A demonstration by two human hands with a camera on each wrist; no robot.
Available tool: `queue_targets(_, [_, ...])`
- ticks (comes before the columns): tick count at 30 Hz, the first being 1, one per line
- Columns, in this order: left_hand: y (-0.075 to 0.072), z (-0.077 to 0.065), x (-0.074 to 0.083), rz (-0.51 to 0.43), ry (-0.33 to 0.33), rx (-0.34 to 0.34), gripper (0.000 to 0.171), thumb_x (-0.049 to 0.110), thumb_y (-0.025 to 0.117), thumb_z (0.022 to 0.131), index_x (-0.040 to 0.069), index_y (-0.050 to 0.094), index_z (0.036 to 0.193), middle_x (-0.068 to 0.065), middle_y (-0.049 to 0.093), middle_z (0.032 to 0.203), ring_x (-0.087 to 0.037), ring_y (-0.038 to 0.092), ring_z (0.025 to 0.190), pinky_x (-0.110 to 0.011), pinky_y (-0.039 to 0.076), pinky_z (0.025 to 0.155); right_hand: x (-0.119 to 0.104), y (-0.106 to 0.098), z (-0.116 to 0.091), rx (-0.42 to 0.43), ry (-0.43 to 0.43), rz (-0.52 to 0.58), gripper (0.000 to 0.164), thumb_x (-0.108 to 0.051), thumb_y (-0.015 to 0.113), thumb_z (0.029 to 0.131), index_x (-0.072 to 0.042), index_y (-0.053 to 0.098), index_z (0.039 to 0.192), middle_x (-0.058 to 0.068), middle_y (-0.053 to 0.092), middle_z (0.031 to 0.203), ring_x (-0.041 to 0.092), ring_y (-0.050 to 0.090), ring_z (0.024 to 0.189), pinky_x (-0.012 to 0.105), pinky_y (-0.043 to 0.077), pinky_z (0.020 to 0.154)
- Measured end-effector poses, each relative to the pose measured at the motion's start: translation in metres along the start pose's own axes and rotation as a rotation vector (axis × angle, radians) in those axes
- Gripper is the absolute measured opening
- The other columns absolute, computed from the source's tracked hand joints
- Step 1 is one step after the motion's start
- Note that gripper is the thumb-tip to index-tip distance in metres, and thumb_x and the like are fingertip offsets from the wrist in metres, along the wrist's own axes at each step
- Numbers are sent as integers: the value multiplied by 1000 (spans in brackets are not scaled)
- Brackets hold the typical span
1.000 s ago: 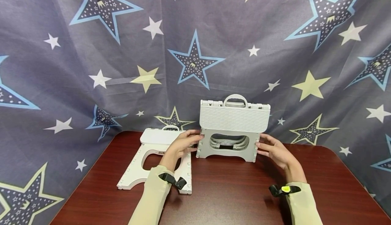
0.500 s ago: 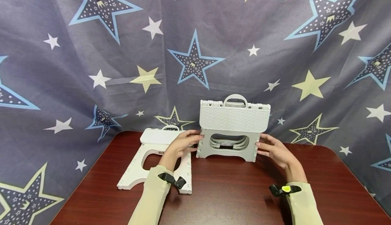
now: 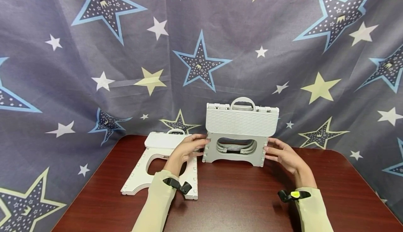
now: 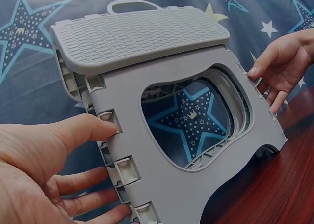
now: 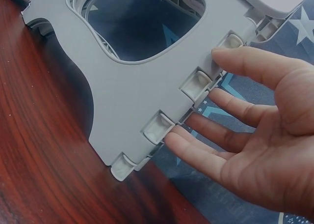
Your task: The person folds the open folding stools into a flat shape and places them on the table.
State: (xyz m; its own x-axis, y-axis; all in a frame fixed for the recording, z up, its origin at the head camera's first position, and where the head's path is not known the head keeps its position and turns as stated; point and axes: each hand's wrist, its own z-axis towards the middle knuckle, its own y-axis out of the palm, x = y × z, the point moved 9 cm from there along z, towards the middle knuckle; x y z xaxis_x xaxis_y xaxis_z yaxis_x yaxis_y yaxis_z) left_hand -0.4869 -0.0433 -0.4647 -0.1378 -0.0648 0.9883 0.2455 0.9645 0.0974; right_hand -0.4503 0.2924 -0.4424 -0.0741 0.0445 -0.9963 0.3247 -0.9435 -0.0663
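Observation:
A light grey folding step stool (image 3: 240, 121) with a carry handle on top stands upright on the table, its ribbed seat panel facing me. My left hand (image 3: 185, 149) grips its left side edge; in the left wrist view the thumb (image 4: 91, 128) lies on the front face, with the other fingers at the hinged edge. On the opposite edge my right hand (image 3: 288, 158) holds the stool, thumb (image 5: 235, 59) at the front and fingertips against the side in the right wrist view. A white folding stool (image 3: 165, 141), folded flat, lies to the left, partly hidden behind my left forearm.
The dark red wooden table (image 3: 236, 200) has rounded far corners. Close behind it hangs a grey-blue cloth (image 3: 239, 32) printed with stars. A black strap (image 3: 177, 185) circles my left sleeve and another strap (image 3: 293, 195) my right.

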Motion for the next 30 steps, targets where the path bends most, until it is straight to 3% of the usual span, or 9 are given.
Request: queue_targets(30, [0, -3, 2, 12, -19, 10, 42, 16, 71, 94, 1, 59, 131, -17, 67, 131, -26, 62, 115, -52, 53, 104, 0, 1, -1, -5, 8, 32, 25, -6, 56, 103, -12, 48, 127, -5, 65, 111, 8, 67, 104, 35, 59, 95])
